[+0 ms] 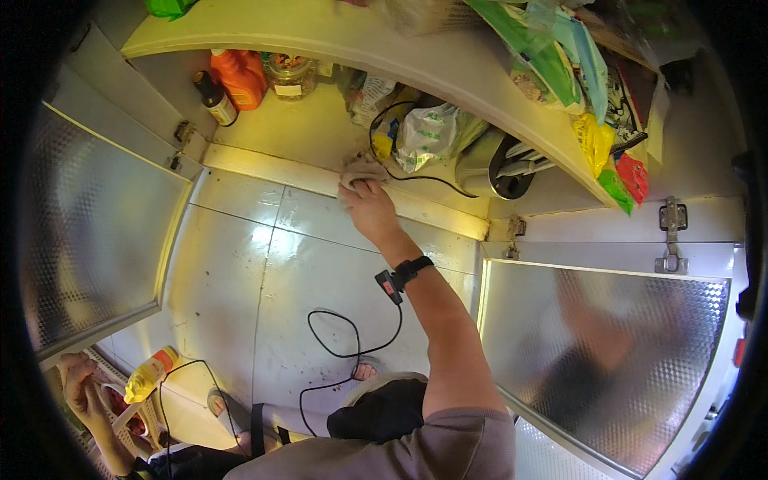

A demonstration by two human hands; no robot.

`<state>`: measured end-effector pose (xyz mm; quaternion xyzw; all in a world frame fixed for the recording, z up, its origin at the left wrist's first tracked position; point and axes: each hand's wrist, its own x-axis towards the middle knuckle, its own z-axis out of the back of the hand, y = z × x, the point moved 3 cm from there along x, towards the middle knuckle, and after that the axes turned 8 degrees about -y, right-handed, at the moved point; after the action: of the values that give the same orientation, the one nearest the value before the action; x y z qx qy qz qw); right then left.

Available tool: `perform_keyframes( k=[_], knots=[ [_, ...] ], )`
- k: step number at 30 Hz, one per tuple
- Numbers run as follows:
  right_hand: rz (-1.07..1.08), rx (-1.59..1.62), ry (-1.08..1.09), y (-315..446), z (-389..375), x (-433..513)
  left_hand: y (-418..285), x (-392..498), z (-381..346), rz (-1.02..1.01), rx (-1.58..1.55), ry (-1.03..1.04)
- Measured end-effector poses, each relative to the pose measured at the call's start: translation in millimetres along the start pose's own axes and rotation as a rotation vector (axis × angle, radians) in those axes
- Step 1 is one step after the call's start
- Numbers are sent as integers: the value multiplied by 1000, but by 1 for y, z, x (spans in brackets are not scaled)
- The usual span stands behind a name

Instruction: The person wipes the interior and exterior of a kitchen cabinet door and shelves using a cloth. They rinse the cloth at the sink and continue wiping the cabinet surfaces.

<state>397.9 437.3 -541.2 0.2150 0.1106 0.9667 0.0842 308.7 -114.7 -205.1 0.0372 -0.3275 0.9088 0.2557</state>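
Observation:
My right hand (372,207) grips a crumpled greyish cloth (362,167) and presses it on the front edge of the cabinet's lower shelf (270,171). Just beyond the cloth lie a white plastic bag with green print (429,132), a small yellow item (382,146) and a black cable (429,177). At the lower left, my left hand (78,375) is raised with bent fingers beside the bottom corner of the open left door (108,240). Whether it touches the door's frame cannot be made out.
An orange bottle (239,78), a dark bottle (215,99) and a clear jar (291,77) stand on the shelf. A metal container (480,168) lies at its right. The right door (606,360) hangs open. A yellow bottle (150,375) is beside a basket (153,420). Wrist cables trail over the floor tiles.

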Motion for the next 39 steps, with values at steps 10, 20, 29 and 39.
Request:
perform_keyframes(
  k=[10, 20, 29, 39],
  knots=[
    [-583, -343, -21, -112, 115, -123, 13, 7, -7, -57, -11, -26],
    [-559, -382, -179, -129, 104, -76, 12, 4, 0, -78, 37, -63],
    [-794, -287, -112, -149, 53, 4, 16, 3, -6, -21, -45, -29],
    [-458, -413, -158, -98, 138, -70, 36, -5, 3, 1, 50, -87]
  ],
)
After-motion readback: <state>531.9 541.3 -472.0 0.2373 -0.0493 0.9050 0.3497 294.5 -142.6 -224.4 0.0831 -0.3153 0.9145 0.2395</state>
